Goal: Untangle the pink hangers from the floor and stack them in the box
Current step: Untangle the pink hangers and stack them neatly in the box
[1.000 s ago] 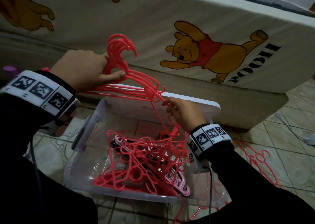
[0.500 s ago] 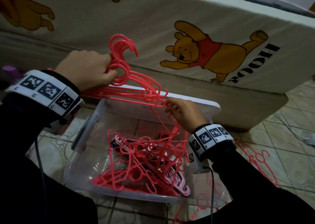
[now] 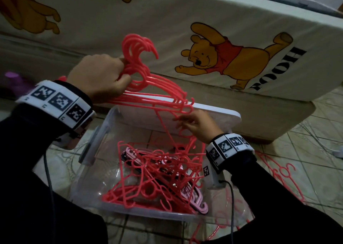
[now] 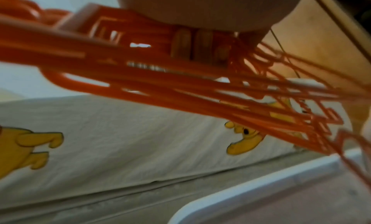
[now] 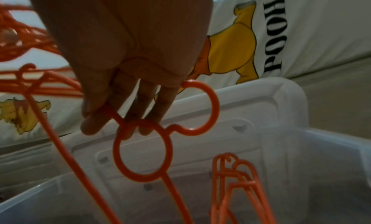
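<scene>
My left hand (image 3: 113, 76) grips a bundle of coral-pink hangers (image 3: 148, 87) by their necks, just under the hooks (image 3: 139, 44), and holds it above the clear plastic box (image 3: 92, 149). In the left wrist view my fingers (image 4: 192, 45) curl round the bundle (image 4: 180, 87). My right hand (image 3: 185, 123) sits over the box's far side and pinches a single hanger with round loops (image 5: 140, 153) between thumb and fingers (image 5: 94, 126). This hanger hangs from the bundle's right end down into a tangle of pink hangers (image 3: 157, 171) in the box.
The box's white lid (image 3: 219, 115) leans behind it against a bed with a bear-print sheet (image 3: 222, 61). Pale pink hangers (image 3: 196, 201) lie in the box's near right corner. More pink hangers (image 3: 278, 171) lie on the tiled floor to the right.
My left hand has shifted the bundle slightly right and up. The fingers of my right hand have stretched out along the hanging hanger.
</scene>
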Demonstrator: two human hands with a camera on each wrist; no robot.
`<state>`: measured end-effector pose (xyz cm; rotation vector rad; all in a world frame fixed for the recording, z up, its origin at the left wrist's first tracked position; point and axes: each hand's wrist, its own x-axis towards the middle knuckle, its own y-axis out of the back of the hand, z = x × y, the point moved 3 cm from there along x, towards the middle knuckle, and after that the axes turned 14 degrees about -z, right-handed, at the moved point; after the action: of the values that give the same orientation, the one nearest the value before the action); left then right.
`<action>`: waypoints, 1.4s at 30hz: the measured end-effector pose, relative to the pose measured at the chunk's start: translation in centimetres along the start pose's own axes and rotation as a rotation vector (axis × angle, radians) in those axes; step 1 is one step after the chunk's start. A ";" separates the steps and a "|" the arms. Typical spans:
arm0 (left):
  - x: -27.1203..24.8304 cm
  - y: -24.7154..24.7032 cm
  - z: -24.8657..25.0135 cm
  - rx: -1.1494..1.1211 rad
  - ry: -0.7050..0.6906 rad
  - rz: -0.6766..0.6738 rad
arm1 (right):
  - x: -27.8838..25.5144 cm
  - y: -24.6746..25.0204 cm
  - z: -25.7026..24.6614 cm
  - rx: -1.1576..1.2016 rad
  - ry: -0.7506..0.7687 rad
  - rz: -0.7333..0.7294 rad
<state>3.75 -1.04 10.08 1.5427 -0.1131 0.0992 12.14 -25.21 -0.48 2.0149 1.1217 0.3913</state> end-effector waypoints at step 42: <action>1.6 -4.2 -0.2 -0.608 0.293 -0.063 | -1.4 -3.6 2.1 0.291 -0.111 0.345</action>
<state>5.88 -0.97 6.11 0.9113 0.1305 0.2182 10.53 -26.24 -4.45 2.4659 0.7967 0.2957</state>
